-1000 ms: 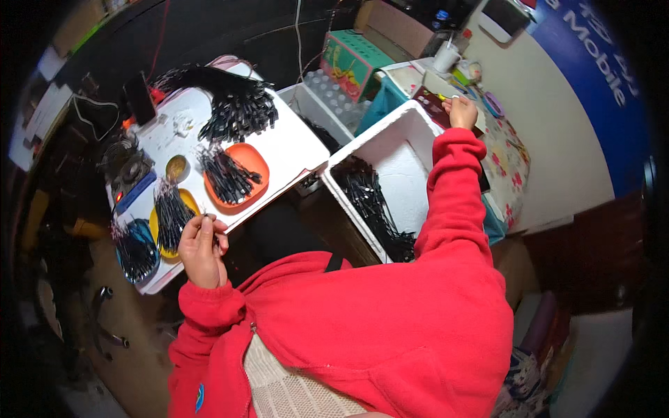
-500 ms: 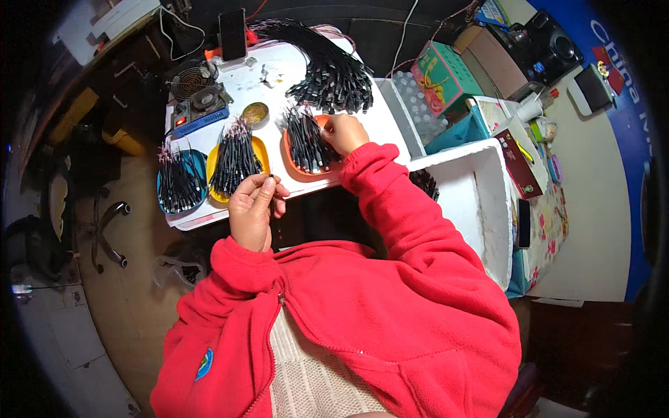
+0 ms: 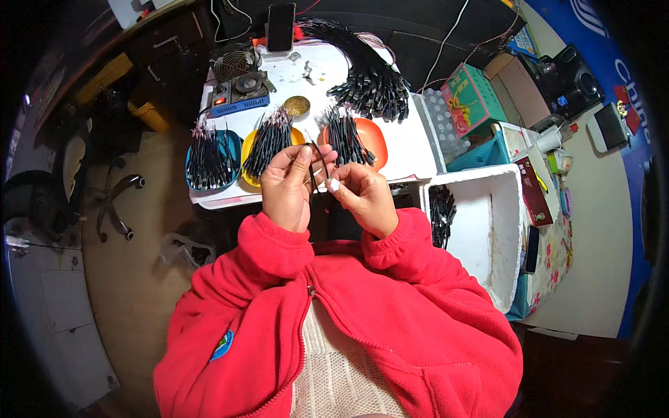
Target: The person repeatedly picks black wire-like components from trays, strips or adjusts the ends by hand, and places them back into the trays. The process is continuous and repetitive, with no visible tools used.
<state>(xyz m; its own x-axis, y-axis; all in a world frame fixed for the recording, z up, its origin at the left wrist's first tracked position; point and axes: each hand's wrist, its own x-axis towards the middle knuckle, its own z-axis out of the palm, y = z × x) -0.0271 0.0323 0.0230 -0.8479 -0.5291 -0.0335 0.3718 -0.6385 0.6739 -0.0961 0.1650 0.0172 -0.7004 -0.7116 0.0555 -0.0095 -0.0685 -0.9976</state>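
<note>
In front of my chest both hands come close together over the table's near edge. Thumb and fingers of my left hand [image 3: 288, 189] are closed on a thin black cable [image 3: 312, 175], its fine end sticking up. Beside it my right hand [image 3: 367, 198] pinches another dark, thin cable, with something small and white at the thumb tip. Just beyond are black cable bundles with pinkish wire ends: one [image 3: 207, 164] in a blue tray [image 3: 235, 145], one [image 3: 268, 143] in a yellow tray [image 3: 251, 182], one [image 3: 341, 136] in an orange tray [image 3: 373, 132].
A large black cable bundle [image 3: 373, 87] lies across the white table [image 3: 320, 70] behind the trays. A round tin [image 3: 297, 106], a blue device with a fan [image 3: 244, 94] and a phone [image 3: 281, 28] stand nearby. At right, a white foam box [image 3: 481, 237] holds black cables [image 3: 441, 212].
My right hand has left the orange tray and moved back beside my left hand, a cable in its fingers. The view has shifted, and the orange tray shows more bare surface.
</note>
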